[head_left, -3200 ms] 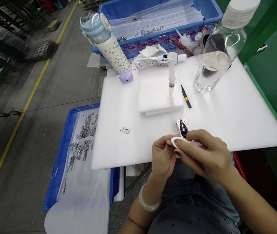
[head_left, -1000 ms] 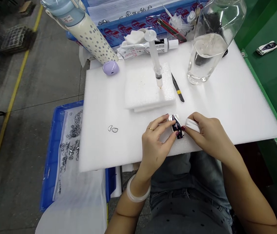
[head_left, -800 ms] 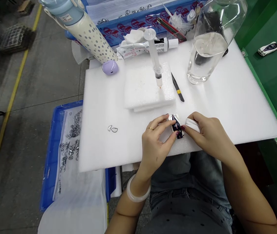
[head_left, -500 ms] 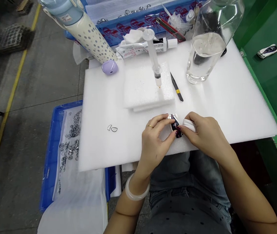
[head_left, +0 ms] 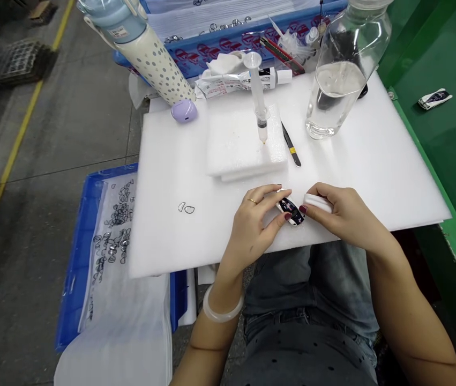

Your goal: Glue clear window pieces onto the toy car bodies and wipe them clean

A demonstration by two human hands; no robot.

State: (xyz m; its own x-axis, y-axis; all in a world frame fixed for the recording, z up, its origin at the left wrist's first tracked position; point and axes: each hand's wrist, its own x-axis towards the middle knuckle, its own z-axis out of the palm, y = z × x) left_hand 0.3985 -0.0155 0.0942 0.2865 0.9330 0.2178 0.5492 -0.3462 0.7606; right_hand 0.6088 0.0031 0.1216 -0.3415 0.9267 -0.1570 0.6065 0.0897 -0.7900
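My left hand (head_left: 256,225) pinches a small white and dark toy car (head_left: 291,209) on the white foam sheet (head_left: 376,155), thumb and fingers closed round it. My right hand (head_left: 342,217) is curled round a white pad (head_left: 319,202) and touches the car's right side. Two tiny clear curved parts (head_left: 186,208) lie on the foam to the left of my hands.
A syringe (head_left: 259,102) stands upright in a small foam block (head_left: 244,145), with dark tweezers (head_left: 291,146) beside it. Behind stand a clear bottle (head_left: 338,80), a dotted flask (head_left: 147,45), a glue tube (head_left: 244,83) and a lilac case (head_left: 184,111). A blue tray (head_left: 91,252) of small parts sits lower left. Another car (head_left: 434,99) lies on the green surface.
Earlier both hands held the white pad near the foam's edge. My left hand then took hold of the car, and the car has turned from upright to slanted under my fingers.
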